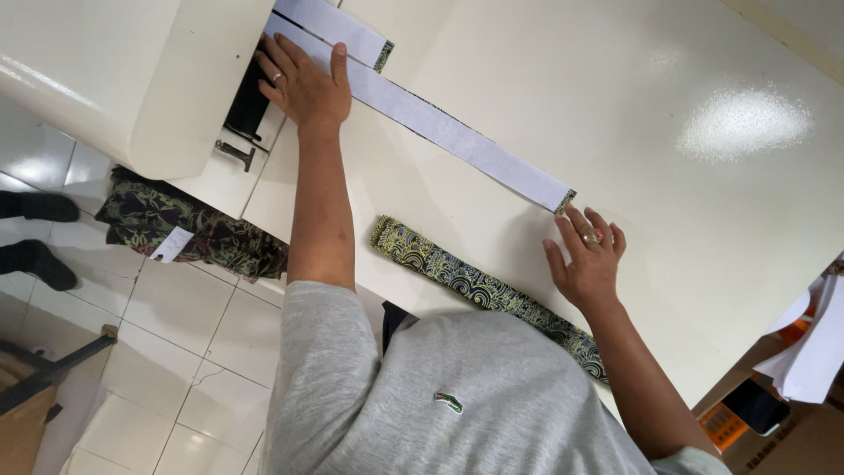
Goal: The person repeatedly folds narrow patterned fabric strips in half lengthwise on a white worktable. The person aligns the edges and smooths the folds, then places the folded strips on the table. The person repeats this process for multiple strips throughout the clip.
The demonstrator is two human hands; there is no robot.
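The left hand [303, 84] lies flat and open on the white-backed fabric strip [440, 127] beside the sewing machine [132, 79]. The right hand [587, 259], fingers spread and gripping nothing, presses the strip's far end, away from the machine. Uneven pressure could likely skew the strip as it feeds.

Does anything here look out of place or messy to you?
One thing: a heap of dark patterned fabric lies crumpled on the tiled floor beside the table, a white paper tag on it. The strips on the table lie flat and tidy.
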